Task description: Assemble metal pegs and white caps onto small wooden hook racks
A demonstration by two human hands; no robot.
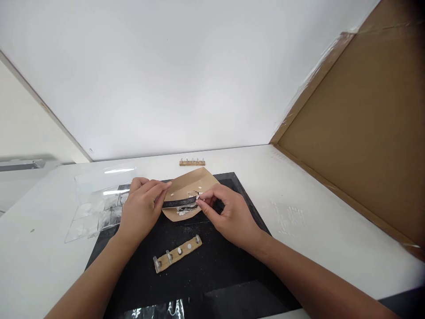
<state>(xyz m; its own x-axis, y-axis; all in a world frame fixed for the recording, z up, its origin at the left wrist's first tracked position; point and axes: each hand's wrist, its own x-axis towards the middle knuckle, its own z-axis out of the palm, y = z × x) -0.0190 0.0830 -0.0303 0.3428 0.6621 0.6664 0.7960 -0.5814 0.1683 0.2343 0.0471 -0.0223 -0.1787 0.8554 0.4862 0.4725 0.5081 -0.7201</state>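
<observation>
A black strip (179, 203) stretches between my two hands above a brown paper tray (190, 180). My left hand (143, 207) is closed at the strip's left end, which its fingers partly hide. The thumb and forefinger of my right hand (229, 215) pinch the right end, where a small white bit shows at the fingertips. Inside the tray lie white scraps (186, 210) and dark shreds, partly behind the strip. Nearer to me, a wooden strip (179, 254) with holes holds white pellets and clear upright pieces.
The tray and wooden strip rest on a black mat (212, 274). Clear plastic compartment boxes (88, 219) stand at the left. A second small wooden strip with pegs (192, 163) lies at the back. Brown cardboard (358, 128) walls the right side, a white panel (182, 79) the back.
</observation>
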